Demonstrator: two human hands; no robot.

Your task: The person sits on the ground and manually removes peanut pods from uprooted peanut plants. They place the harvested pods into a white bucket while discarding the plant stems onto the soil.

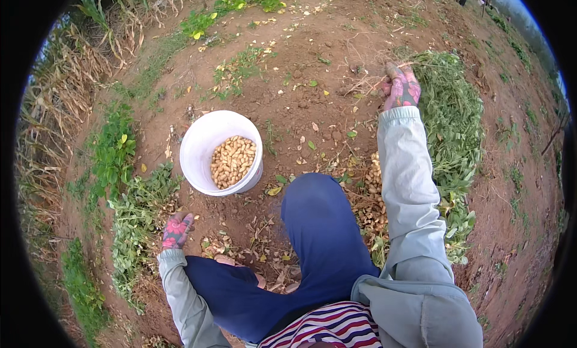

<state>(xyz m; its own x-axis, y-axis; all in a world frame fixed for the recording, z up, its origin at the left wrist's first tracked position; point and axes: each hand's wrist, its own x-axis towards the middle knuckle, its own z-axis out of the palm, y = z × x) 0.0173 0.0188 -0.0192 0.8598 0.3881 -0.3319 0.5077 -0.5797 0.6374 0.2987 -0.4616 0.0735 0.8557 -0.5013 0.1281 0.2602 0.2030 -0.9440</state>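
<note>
My right hand [401,87], in a pink and grey patterned glove, reaches forward and grips the stems of an uprooted peanut plant. Thin bare roots [367,80] trail to its left, and the leafy tops [444,104] lie on its right. My left hand [177,231], in a similar floral glove, is low on the left beside pulled peanut plants [135,226]. Its fingers are curled; whether they hold anything is hard to see. Between the hands stands a white plastic bucket [194,152], partly filled with unshelled peanuts [233,162].
Plants with peanuts still on their roots [374,185] lie under my right forearm. My bent knee [320,203] rises just right of the bucket. Dry corn stalks [58,104] line the left side. Reddish soil [311,109] with scattered leaves stretches ahead.
</note>
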